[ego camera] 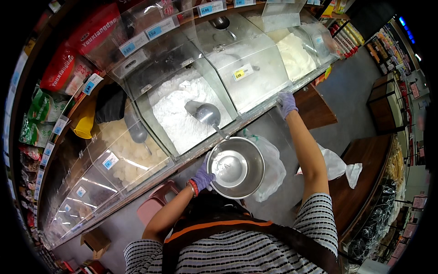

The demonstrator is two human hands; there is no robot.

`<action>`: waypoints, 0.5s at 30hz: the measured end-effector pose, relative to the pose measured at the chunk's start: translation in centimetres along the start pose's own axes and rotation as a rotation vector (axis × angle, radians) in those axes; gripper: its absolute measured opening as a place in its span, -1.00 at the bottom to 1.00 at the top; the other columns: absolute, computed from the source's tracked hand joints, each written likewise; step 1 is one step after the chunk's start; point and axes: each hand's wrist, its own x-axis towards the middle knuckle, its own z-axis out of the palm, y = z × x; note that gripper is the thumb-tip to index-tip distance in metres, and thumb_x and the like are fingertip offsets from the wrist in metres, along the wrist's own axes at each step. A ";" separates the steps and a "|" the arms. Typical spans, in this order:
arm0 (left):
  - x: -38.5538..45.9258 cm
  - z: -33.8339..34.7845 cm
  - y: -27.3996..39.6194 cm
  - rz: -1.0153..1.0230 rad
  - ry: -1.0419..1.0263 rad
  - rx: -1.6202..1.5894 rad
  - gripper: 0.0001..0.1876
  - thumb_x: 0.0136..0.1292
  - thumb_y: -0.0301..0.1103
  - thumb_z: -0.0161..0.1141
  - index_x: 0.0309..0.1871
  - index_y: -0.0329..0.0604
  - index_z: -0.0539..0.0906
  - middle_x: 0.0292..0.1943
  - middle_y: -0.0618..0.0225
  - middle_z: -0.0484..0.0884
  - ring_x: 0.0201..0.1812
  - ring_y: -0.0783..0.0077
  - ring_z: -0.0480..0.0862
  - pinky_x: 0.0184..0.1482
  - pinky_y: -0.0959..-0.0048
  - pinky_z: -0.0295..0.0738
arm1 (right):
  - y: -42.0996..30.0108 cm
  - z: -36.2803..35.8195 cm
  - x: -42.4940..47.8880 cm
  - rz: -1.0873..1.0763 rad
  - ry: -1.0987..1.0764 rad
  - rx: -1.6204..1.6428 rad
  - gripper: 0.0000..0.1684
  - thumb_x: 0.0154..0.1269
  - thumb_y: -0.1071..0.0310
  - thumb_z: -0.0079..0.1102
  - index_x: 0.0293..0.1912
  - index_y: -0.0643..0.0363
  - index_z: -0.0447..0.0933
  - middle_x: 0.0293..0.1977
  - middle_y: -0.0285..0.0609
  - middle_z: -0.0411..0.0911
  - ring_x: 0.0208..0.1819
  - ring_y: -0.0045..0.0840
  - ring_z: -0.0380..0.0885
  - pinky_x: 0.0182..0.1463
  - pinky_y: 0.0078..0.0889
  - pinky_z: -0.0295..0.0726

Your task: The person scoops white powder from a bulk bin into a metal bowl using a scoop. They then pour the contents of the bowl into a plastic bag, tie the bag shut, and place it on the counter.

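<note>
My left hand [202,174], in a purple glove, grips the near-left side of a stainless steel pot [255,171]. The pot's bare metal bottom shows. My right hand [286,103], also gloved, touches the front edge of a display bin at the corner of its clear lid [261,82]; its fingertips are partly hidden. That lid lies down over white granular stuff. To its left is an uncovered bin of white powder [171,120]. A metal scoop [208,114] rests in this powder, its handle reaching over the front rail towards the pot's rim.
Under a clear cover at left, another scoop [138,132] lies on pale lumps [119,154]. Cream powder [296,56] fills the far-right bin. A plastic bag [270,167] hangs beyond the pot. On the floor are a pink stool [154,203] and a cardboard box [97,241]. A wooden counter [359,191] stands right.
</note>
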 end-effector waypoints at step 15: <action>-0.6 0.1 0.0 -0.007 -0.015 0.052 0.01 -0.15 -0.71 0.00 0.38 0.14 -0.25 0.32 0.26 0.08 -0.15 0.25 0.56 -0.71 0.55 0.57 | -24.4 14.2 -3.7 -1.075 -0.095 -0.305 -0.40 0.25 0.24 0.03 0.25 0.02 0.13 -0.05 -0.22 0.32 -0.03 -0.55 0.38 -0.02 -0.48 0.42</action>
